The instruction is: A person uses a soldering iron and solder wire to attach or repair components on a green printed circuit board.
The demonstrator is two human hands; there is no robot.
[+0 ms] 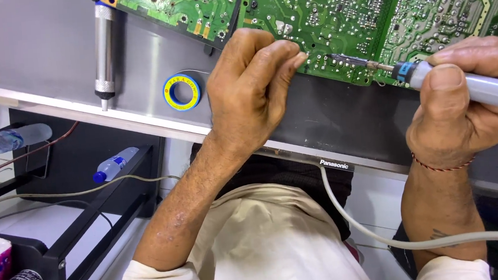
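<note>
Fingers (282, 67) of left hand (251, 93) pinched together against large green circuit board (334, 17), at 12 o'clock. Right hand (462, 104) clamped around grey-handled soldering iron (431, 77), tip touching board. At 9 o'clock: yellow-blue solder roll (181, 92), silver desoldering pump (103, 48).

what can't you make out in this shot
Head view only:
- What the left hand pinches at the circuit board: its fingers cover it.
- The soldering iron tip's exact contact spot: too small.
- The iron's rear: cut by the right edge, wrapped by the right hand.
- The board's top: cut by the upper edge.
</note>
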